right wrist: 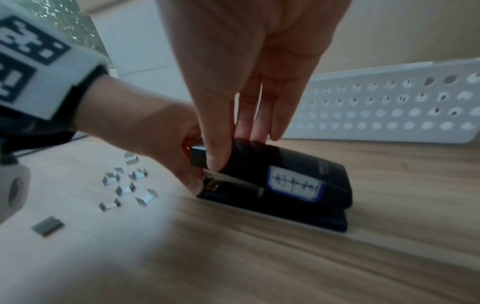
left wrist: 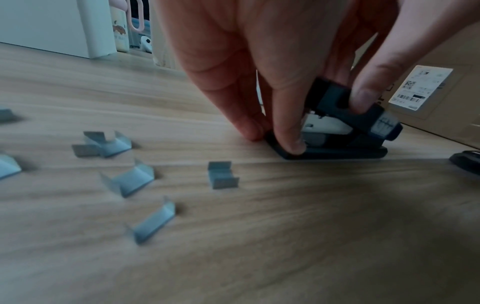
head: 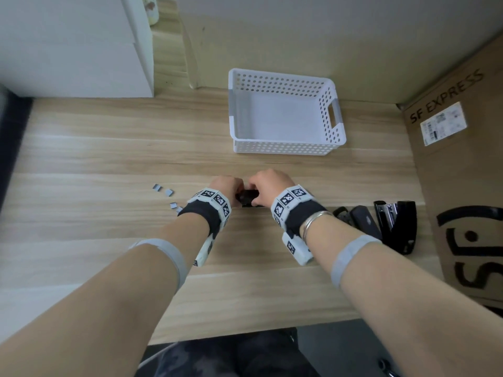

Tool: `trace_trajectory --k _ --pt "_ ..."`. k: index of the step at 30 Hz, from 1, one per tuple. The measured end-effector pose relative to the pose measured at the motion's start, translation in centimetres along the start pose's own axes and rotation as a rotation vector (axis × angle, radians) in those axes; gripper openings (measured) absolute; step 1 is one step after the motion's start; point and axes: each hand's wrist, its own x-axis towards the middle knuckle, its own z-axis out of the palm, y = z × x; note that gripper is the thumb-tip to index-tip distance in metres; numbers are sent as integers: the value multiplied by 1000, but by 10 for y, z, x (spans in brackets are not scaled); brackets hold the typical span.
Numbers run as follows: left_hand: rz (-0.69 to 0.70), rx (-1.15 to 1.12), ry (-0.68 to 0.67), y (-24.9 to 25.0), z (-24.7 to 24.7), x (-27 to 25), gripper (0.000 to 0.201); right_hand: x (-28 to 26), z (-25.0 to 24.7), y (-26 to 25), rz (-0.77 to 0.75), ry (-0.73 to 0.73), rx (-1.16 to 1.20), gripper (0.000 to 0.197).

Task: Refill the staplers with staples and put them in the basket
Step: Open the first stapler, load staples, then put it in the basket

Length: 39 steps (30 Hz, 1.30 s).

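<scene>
A small black stapler with a white label sits on the wooden table between my hands. My left hand pinches the front end of its base. My right hand grips its top cover, thumb on the near side and fingers on the far side; the cover stands slightly raised. Several loose staple strips lie to the left. The white perforated basket stands behind the hands with nothing in it.
Two more black staplers lie at the right, one closed and one opened flat. A large cardboard box walls off the right side. A white cabinet stands at the back left. The table's front edge is near my body.
</scene>
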Motion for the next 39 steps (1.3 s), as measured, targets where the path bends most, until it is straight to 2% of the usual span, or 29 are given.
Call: trace_trajectory --k 4,8,12,14,19,22,27,32,36,39 --pt "13 -13 -11 -1 -1 1 33 6 4 -2 -1 -16 2 30" --pt "30 -14 -16 -2 0 1 37 1 2 8 22 -15 107 29" --pt "-5 -72 -85 -2 -7 3 34 -6 10 21 66 -69 106 54" --pt "-42 -124 -89 -3 -14 3 31 -4 19 22 69 -86 50 54" --pt "-93 -214 170 -12 -33 7 32 3 32 16 67 -36 -14 28" --pt "-113 -255 292 -13 -48 11 32 3 26 18 80 -29 -11 31" --pt "-125 -376 455 -13 -76 27 38 11 -24 25 104 175 164 40" --pt "-91 -344 443 -12 -108 51 36 44 -87 38 269 316 271 41" --pt "-100 -337 436 -14 -129 74 36 89 -104 43 406 287 417 23" --pt "-99 -346 448 -19 -134 86 33 117 -100 40 434 253 509 30"
